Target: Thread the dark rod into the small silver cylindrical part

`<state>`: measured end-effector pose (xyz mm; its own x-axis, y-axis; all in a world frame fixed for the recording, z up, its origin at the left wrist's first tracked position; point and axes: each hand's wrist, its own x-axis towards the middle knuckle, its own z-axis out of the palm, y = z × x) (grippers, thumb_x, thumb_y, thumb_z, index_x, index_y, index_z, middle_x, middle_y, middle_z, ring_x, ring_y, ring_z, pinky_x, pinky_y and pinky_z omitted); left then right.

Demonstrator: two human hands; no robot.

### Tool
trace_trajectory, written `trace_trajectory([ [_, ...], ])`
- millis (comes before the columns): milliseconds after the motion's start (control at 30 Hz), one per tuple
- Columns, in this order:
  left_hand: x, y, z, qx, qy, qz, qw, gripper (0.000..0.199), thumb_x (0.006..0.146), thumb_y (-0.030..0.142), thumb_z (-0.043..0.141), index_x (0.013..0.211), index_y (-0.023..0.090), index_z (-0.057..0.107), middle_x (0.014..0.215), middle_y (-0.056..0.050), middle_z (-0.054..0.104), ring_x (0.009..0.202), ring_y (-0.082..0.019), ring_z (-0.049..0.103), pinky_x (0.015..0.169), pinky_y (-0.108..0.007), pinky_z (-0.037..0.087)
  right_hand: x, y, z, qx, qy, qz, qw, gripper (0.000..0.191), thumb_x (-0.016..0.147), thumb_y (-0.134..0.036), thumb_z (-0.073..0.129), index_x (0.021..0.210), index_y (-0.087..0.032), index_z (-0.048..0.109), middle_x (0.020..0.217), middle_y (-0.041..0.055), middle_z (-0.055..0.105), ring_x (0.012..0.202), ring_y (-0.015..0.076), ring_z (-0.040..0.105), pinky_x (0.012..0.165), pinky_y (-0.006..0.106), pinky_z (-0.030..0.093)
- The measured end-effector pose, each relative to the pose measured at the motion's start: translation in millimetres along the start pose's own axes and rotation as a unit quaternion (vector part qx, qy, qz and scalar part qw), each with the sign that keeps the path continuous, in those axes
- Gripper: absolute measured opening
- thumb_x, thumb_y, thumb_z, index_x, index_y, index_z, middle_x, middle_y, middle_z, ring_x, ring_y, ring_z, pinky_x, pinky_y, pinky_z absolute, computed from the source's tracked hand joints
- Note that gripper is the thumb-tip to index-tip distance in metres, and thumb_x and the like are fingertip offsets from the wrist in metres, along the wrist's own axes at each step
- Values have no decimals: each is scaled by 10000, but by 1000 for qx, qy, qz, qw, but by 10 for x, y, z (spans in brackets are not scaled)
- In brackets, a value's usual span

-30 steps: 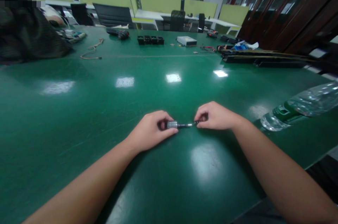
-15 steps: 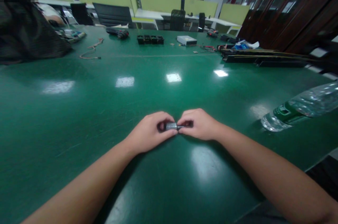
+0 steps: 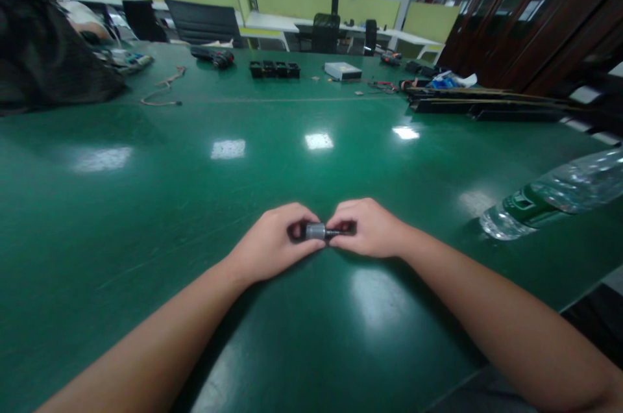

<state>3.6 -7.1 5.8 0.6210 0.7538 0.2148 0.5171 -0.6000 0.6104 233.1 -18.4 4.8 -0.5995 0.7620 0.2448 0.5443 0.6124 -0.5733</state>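
Note:
A small grey metal cylinder (image 3: 315, 231) with a thin dark shaft (image 3: 335, 232) on its right end lies level between my hands, low over the green table (image 3: 272, 173). My left hand (image 3: 275, 241) is closed around the cylinder, thumb below it and fingers above. From the right, my right hand (image 3: 363, 228) pinches the dark shaft between thumb and fingers. The fingertips of the two hands almost meet. The far ends of the part are partly hidden in the hands.
A clear bottle (image 3: 555, 195) with a green label lies at the right. Along the far side are a black connector block (image 3: 275, 69), a white box (image 3: 342, 71), a cable (image 3: 163, 91) and dark strips (image 3: 481, 104). A person in dark clothing (image 3: 48, 56) is at the far left.
A little more of the cylinder shows between the hands. Both hands keep nearly the same place and grip, and the whole view has shifted slightly.

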Motion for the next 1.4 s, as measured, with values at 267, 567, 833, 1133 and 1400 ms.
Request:
trace_trajectory([
  [267,11,14,-1,2,2,-9,1000,217,815,390,726,925,202,722,792,-3,641,688,-142,577,640,-257,434,-9,12,-6,-14,-7,-8,1000,116,810,-189,705,906,-157,762,812,30,690,708,116,599,657,223,417],
  [567,5,14,-17,3,3,-12,1000,236,808,405,730,916,196,727,786,-8,648,681,-144,579,634,-255,432,-14,-6,-40,-30,-11,-13,999,121,794,-177,711,899,-159,769,800,28,693,705,120,603,660,225,417],
  [833,3,39,-24,-7,-1,-15,1000,245,814,415,720,915,191,727,789,-13,651,683,-146,581,634,-257,442,-23,-27,-78,-44,-22,-11,999,114,784,-162,700,877,-162,764,780,26,682,700,122,594,654,227,406],
  [1133,5,16,-9,0,1,-17,1000,246,808,412,730,930,198,732,792,-7,650,683,-142,581,634,-255,441,-31,-16,-106,-45,-34,-8,998,122,784,-169,693,881,-153,765,803,34,697,717,126,609,663,228,421],
  [1400,-1,14,-9,0,5,-12,1000,242,811,413,734,927,201,730,792,-7,651,683,-142,581,636,-254,439,-45,-7,-138,-43,-40,2,998,117,782,-177,705,880,-164,767,798,29,699,708,122,608,662,227,430],
])
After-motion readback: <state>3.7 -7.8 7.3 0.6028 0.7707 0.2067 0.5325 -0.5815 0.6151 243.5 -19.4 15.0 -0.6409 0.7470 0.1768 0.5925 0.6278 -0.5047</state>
